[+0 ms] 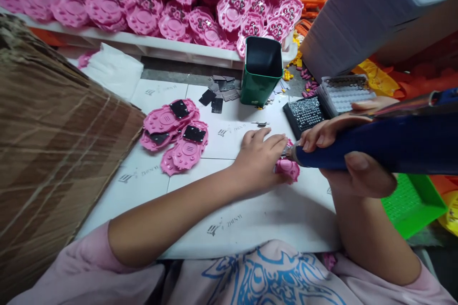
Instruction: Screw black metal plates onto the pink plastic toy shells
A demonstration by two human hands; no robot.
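Note:
My right hand [365, 171] is wrapped round the body of a blue electric screwdriver [358, 145], which lies almost level with its tip pointing left. That tip meets a pink plastic casing [288, 170] on the white work surface. My left hand [259, 159] holds the casing down from its left side and hides much of it. A small metal piece [262, 124] lies just beyond my left fingers. Farther left, several finished-looking pink casings [188, 147] lie overlapped, with black plates [194, 133] on them. A black tray of screws [306, 113] stands beyond my right fingers.
A green open bin [260, 81] stands at the back, beside loose black plates [216, 97]. Behind it, a white crate [179, 55] holds many pink casings. A cardboard box [53, 143] walls off the left; a bright green basket [415, 205] sits at right.

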